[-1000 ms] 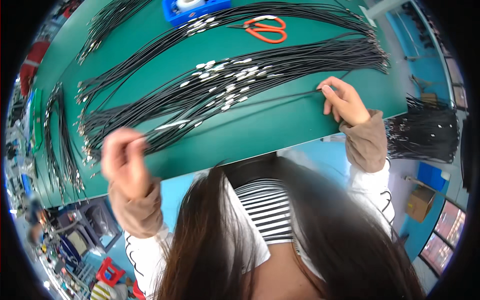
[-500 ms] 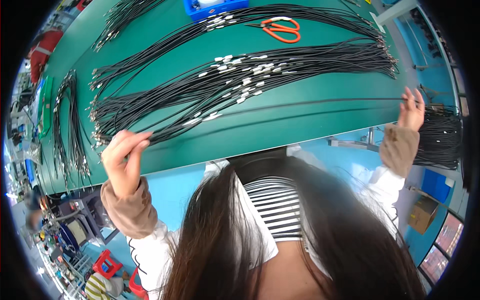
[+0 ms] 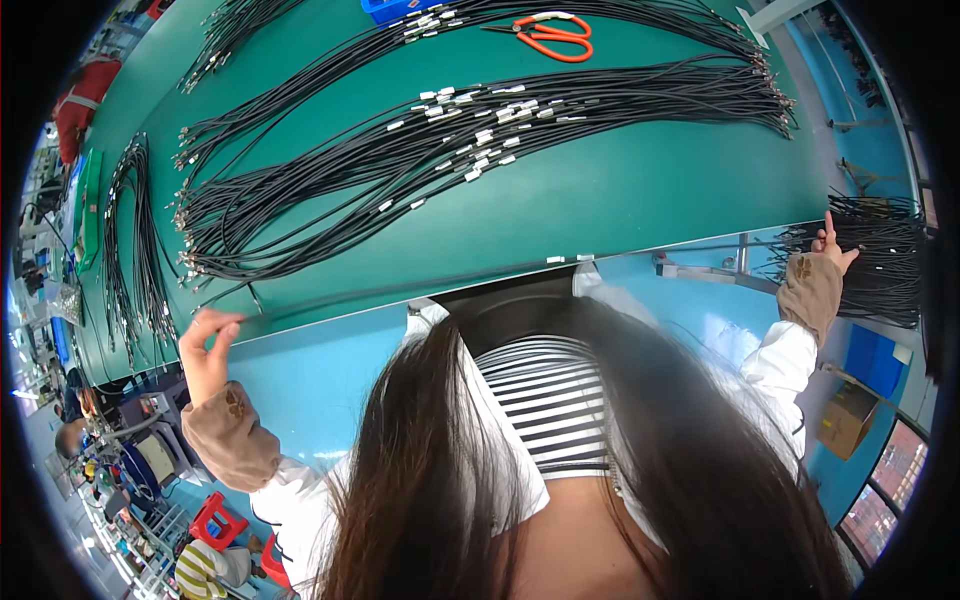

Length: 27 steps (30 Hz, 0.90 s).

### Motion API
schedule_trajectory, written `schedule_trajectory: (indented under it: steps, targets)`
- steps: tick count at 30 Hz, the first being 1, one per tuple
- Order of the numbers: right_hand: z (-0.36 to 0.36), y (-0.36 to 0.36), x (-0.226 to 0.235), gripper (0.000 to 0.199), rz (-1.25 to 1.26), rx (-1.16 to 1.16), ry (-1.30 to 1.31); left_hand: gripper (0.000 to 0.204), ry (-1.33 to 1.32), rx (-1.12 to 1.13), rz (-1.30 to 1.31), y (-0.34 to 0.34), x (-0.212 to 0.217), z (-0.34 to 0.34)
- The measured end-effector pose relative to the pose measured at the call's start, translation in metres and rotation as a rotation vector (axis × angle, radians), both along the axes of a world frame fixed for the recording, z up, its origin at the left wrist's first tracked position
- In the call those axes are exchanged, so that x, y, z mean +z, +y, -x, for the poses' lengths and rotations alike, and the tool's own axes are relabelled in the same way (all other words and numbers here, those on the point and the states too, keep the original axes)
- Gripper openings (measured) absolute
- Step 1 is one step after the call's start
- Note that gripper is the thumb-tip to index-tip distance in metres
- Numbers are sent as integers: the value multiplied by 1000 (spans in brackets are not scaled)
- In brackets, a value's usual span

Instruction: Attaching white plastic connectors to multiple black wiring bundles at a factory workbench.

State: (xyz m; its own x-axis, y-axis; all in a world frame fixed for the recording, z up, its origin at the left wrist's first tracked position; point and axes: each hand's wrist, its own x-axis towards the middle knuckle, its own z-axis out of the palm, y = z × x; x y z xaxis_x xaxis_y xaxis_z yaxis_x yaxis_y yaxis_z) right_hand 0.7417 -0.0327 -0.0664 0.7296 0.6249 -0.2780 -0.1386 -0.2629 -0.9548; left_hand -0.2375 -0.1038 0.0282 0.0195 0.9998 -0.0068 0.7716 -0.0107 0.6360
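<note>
The left hand [image 3: 207, 352] is raised just off the near edge of the green table [image 3: 640, 190], thumb and forefinger pinched on the end of a single black cable [image 3: 420, 287], the other fingers loosely curled. That cable runs away from the hand to the right, along the table's front edge, blurred over most of its length. The right hand [image 3: 833, 247] is stretched far out past the table's right end, fingers partly spread; the cable seems to reach it, but I cannot tell whether it grips the cable. Just beyond that hand, a hanging bundle of black cables [image 3: 880, 265] touches or nearly touches the fingertips. Ahead of the left hand, on the table, lies a big sheaf of black cables with white tags [image 3: 470, 140]. Farther still, orange-handled scissors [image 3: 548, 36].
</note>
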Motion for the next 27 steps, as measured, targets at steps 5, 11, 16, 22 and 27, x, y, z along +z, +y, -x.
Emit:
schedule_trajectory:
  steps: [5,11,16,22,27]
  targets:
    - [88,11,27,49,-241,173,-24,4,-25,276,410,-28,1,26]
    - [290,41,110,31,-348,573,-109,3,-371,162,-66,29,23,-31]
    - [462,51,105,16,-147,1155,-115,9,-867,143,21,80,-9,-155]
    - [535,39,74,16,1,1370,168,15,-1293,200,129,102,-24,-239]
    - [538,40,69,17,61,1394,146,8,-1294,157,154,108,-37,-237]
